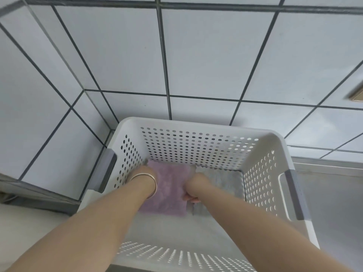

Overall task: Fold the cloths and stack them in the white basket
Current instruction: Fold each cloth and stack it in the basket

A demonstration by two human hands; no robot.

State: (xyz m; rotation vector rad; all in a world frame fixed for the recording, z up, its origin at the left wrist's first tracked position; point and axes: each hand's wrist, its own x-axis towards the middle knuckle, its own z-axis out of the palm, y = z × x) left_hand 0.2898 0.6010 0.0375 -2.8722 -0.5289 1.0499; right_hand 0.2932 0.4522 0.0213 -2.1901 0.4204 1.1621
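Both forearms reach down into the white basket (198, 124), a perforated plastic tub with grey handle grips on its left and right rims. The basket sits in a corner of pale tiled wall (206, 55) with dark grout lines; a steel bench (332, 193) surface shows to its right. On the basket floor lies a folded purple cloth (169, 189), fuzzy-textured, roughly square, toward the left side. Just beside it on the right, touching or slightly under its edge, lies a folded grey cloth (225, 183) with a ribbed pile. Left hand (145, 171), a metal bangle (149, 183) at the wrist, comes down at the purple cloth's far left corner; the hand itself is mostly hidden behind the wrist, so cannot tell whether its fingers grip or lie flat. Right hand (193, 188) sits at the seam between the two cloths, fingers (189, 199) curled in at the purple cloth's right edge, apparently pinching it, though the contact is partly hidden beneath the hand. The near wall of the basket runs along the lower frame edge, perforations blurred.
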